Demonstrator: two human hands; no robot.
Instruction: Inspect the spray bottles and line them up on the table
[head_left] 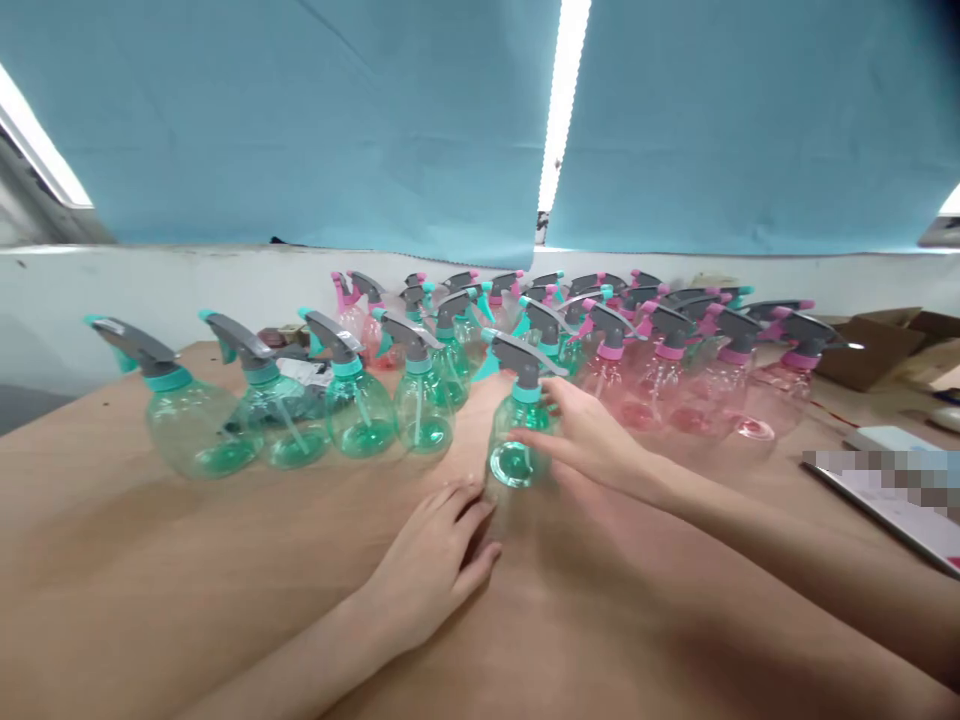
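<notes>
My right hand [581,430] is wrapped around the body of a green spray bottle [517,450] with a teal collar and a grey trigger head. The bottle tilts slightly, so its round base shows. My left hand [435,560] rests on the wooden table [300,580] just in front and to the left of that bottle, fingers stretched out and holding nothing. Left of the held bottle, several green spray bottles stand in a row, the nearest being one with a white dip tube [425,405]. On the right stand several pink spray bottles [667,385].
More pink and green spray bottles crowd the back of the table. An open cardboard box [870,350] sits at the back right, with a flat tablet-like object [892,510] in front of it. A crumpled clear plastic bag [304,372] lies behind the left row.
</notes>
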